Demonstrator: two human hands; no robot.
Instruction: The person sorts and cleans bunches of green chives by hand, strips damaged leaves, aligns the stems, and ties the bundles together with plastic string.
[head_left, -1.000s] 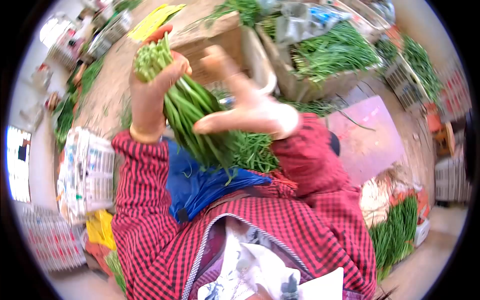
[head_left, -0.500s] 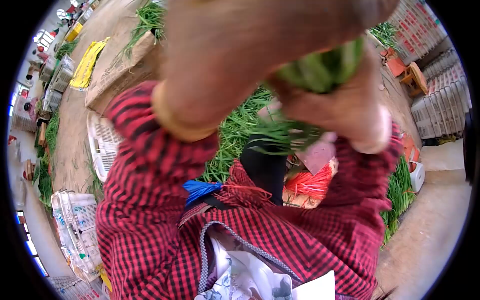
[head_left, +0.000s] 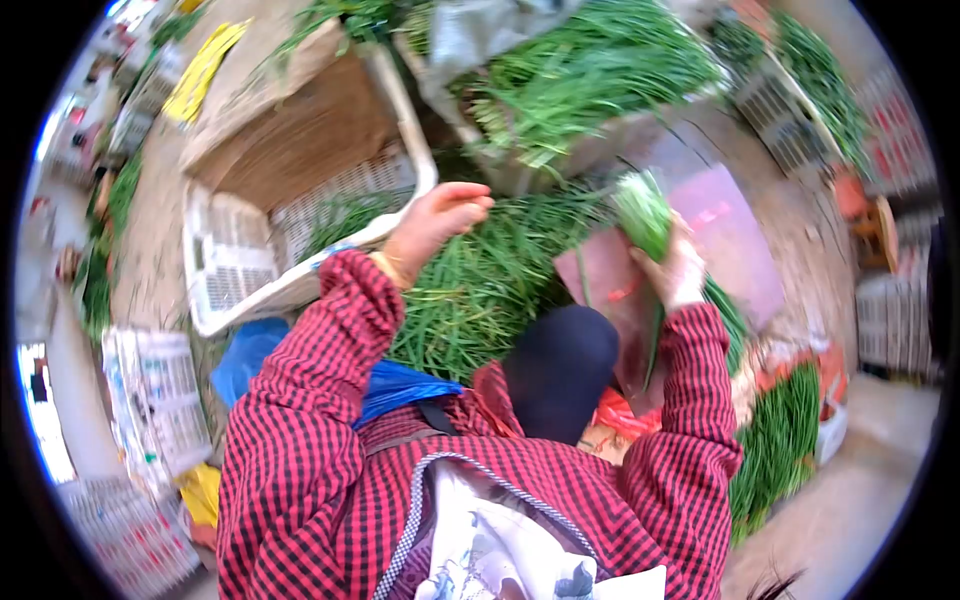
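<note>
My right hand [head_left: 672,262] is wrapped round a bunch of garlic chives [head_left: 642,212]. Its pale cut ends point up and away, and long green leaves trail below the wrist. Under it lies a pink sheet [head_left: 735,225]. My left hand [head_left: 440,225] hovers above the loose chives [head_left: 490,270], near the rim of a white plastic crate [head_left: 300,292]. The left fingers are curled in together, with nothing visible in them. A blue plastic bag [head_left: 400,390] lies by my lap.
A heaped crate of chives [head_left: 590,75] stands ahead, partly under grey plastic sheeting [head_left: 490,35]. Cardboard [head_left: 290,120] lines the white crate. Tied greens [head_left: 775,455] stand at my right, near red string [head_left: 625,412]. Stacked crates [head_left: 160,405] are at the left.
Both hands were close to the camera around the bunch; now they are lower and apart. The left hand has let go and moved left, while the right carries the bunch over the pink sheet.
</note>
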